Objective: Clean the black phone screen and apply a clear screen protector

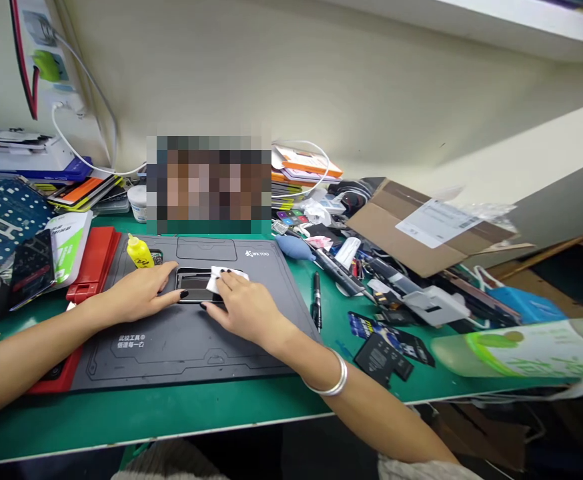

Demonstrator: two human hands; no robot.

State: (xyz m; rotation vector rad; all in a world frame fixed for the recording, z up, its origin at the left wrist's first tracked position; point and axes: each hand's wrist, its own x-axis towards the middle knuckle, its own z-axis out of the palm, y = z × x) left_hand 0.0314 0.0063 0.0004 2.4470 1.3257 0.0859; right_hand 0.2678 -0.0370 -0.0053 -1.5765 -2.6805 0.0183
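A dark-screened phone (195, 285) lies flat on the grey work mat (171, 360). My left hand (144, 291) steadies its left end, with the thumb at the near edge and the fingers around the far corner. In my right hand (244, 303) is a white wipe (215, 279), pressed flat on the right part of the screen. The wipe and fingers hide that part of the phone. Just beyond my left hand stands a yellow squeeze bottle (140, 253), in front of a small dark item I cannot make out.
On the right lie a blue air blower (294, 247), a black pen (317, 300), phone batteries (379, 357), an open cardboard box (396, 227) and a green-labelled bottle (516, 350). A red case (94, 260) and stacked packages flank the mat's left side. A blurred-out patch covers the back.
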